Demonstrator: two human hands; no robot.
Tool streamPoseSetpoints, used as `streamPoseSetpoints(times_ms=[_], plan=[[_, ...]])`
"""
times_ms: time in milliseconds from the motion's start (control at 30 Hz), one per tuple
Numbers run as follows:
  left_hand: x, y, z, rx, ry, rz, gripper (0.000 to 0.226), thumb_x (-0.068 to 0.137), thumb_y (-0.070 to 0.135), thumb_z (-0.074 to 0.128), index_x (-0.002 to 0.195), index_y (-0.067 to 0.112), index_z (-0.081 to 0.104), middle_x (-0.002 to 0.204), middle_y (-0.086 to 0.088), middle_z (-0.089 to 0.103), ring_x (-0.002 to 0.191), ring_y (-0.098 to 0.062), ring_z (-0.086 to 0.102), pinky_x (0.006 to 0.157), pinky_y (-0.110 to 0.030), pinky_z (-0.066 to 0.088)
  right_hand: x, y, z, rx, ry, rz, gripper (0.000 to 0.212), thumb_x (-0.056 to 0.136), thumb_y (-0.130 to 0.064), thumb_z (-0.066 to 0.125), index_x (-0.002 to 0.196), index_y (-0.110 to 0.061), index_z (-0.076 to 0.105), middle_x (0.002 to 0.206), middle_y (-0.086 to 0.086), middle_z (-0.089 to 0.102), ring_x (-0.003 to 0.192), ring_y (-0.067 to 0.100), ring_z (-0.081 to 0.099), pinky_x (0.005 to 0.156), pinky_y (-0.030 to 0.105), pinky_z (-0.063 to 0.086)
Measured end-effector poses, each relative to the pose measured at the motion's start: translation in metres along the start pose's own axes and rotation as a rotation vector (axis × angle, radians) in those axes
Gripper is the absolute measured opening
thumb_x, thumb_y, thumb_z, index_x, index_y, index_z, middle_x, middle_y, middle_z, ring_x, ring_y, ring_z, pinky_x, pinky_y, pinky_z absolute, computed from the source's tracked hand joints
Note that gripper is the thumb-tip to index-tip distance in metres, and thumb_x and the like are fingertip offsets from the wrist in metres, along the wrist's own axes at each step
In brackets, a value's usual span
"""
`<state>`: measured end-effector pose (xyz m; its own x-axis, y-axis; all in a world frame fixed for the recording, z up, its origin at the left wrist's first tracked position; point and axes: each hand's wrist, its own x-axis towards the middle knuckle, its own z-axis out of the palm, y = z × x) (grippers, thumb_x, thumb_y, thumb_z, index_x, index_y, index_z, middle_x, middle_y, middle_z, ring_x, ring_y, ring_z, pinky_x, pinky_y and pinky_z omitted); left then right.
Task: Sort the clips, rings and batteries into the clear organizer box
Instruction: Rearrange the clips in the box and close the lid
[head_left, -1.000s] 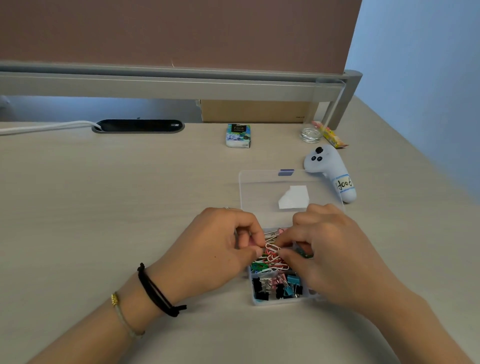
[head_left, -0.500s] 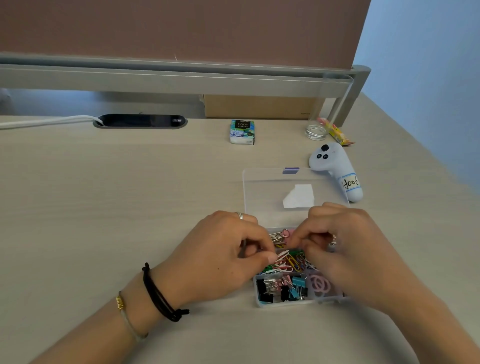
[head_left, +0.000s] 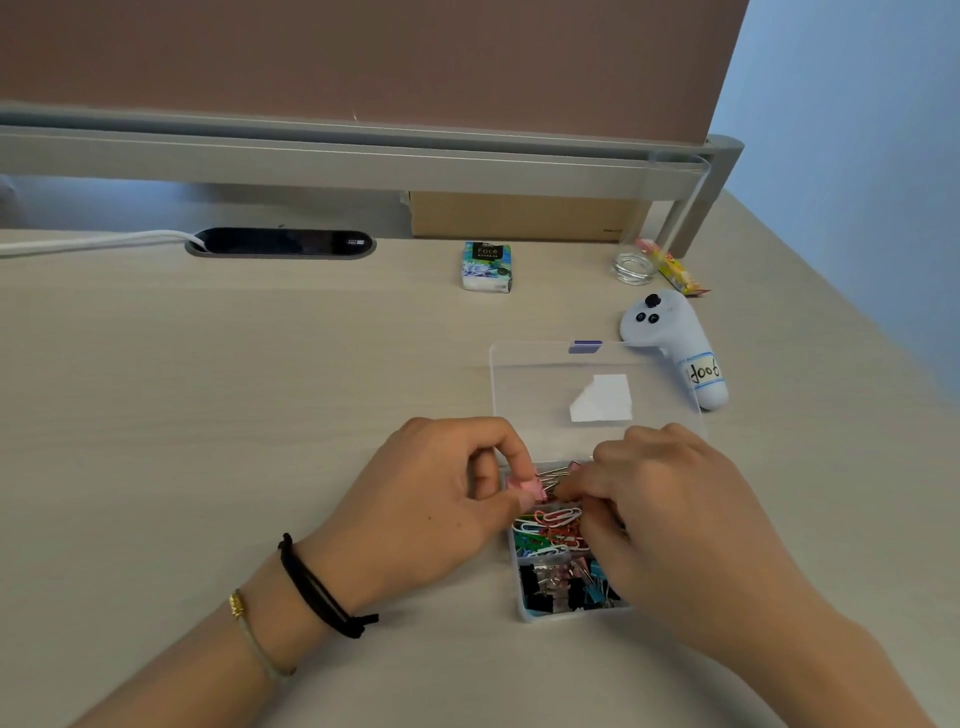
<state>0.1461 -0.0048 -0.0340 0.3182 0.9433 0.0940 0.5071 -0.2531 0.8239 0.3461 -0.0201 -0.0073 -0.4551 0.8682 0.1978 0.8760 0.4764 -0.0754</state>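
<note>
The clear organizer box (head_left: 521, 608) lies open on the desk, its lid (head_left: 540, 384) folded back with a white paper scrap on it. One compartment holds coloured paper clips (head_left: 550, 525); the near one holds black, blue and pink binder clips (head_left: 550, 587). My left hand (head_left: 436, 509) pinches a pink binder clip (head_left: 530, 487) at the box's far left corner. My right hand (head_left: 670, 514) covers the box's right side, its fingertips at that clip's silver wire handles (head_left: 558, 472). No rings or batteries show.
A white handheld controller (head_left: 675, 338) lies just right of the lid. Farther back are a tissue pack (head_left: 487, 266), a small glass dish (head_left: 632, 267) and a snack wrapper (head_left: 675, 273). A cable grommet (head_left: 280, 242) and a raised shelf rail (head_left: 363, 161) run along the back.
Both hands have shifted slightly toward the box's far left corner, and the pink binder clip now shows between them. My right hand now hides the pink rings seen half a second ago.
</note>
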Motion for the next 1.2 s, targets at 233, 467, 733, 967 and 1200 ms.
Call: streamPoseSetpoints(times_ms=[233, 467, 733, 967, 1200], plan=[[0.0, -0.002, 0.002, 0.022, 0.017, 0.022, 0.006, 0.087, 0.032, 0.076, 0.086, 0.03, 0.07, 0.059, 0.002, 0.059, 0.05, -0.007, 0.045, 0.052, -0.021, 0.036, 0.014, 0.017, -0.01, 0.13, 0.034, 0.046, 0.013, 0.071, -0.02, 0.077, 0.075, -0.032, 0.073, 0.055, -0.02, 0.035, 0.061, 0.009, 0.043, 0.055, 0.026, 0.034], [0.001, -0.003, 0.003, 0.012, 0.036, -0.002, 0.009, 0.085, 0.028, 0.076, 0.091, 0.031, 0.068, 0.059, 0.006, 0.06, 0.05, -0.006, 0.048, 0.054, -0.022, 0.037, 0.034, 0.013, -0.009, -0.064, -0.085, -0.143, 0.011, 0.068, -0.03, 0.076, 0.07, -0.03, 0.065, 0.068, -0.012, 0.053, 0.071, 0.018, 0.055, 0.061, 0.027, 0.032], [0.003, -0.007, 0.004, 0.003, 0.035, -0.009, 0.015, 0.087, 0.021, 0.073, 0.094, 0.032, 0.066, 0.06, 0.007, 0.061, 0.05, -0.005, 0.047, 0.057, -0.027, 0.04, 0.048, -0.002, -0.02, -0.337, -0.223, -0.312, 0.022, 0.069, -0.024, 0.075, 0.07, -0.023, 0.052, 0.066, 0.0, 0.057, 0.065, 0.029, 0.061, 0.05, 0.03, 0.03], [0.006, -0.009, 0.003, -0.033, 0.052, -0.04, 0.023, 0.089, 0.008, 0.062, 0.094, 0.03, 0.067, 0.06, -0.001, 0.06, 0.052, -0.015, 0.052, 0.059, -0.033, 0.046, 0.063, -0.005, -0.028, -0.465, -0.31, -0.413, 0.04, 0.088, -0.023, 0.062, 0.067, -0.021, 0.028, 0.06, -0.001, 0.022, 0.063, 0.031, 0.047, 0.056, 0.033, 0.035], [0.005, -0.01, 0.003, -0.098, 0.061, -0.054, 0.031, 0.089, 0.004, 0.056, 0.103, 0.03, 0.066, 0.058, -0.002, 0.058, 0.059, -0.03, 0.056, 0.063, -0.038, 0.049, 0.065, 0.006, -0.028, -0.295, -0.28, -0.352, 0.02, 0.087, -0.028, 0.057, 0.07, -0.022, 0.048, 0.057, -0.001, 0.036, 0.06, 0.026, 0.044, 0.058, 0.035, 0.044]])
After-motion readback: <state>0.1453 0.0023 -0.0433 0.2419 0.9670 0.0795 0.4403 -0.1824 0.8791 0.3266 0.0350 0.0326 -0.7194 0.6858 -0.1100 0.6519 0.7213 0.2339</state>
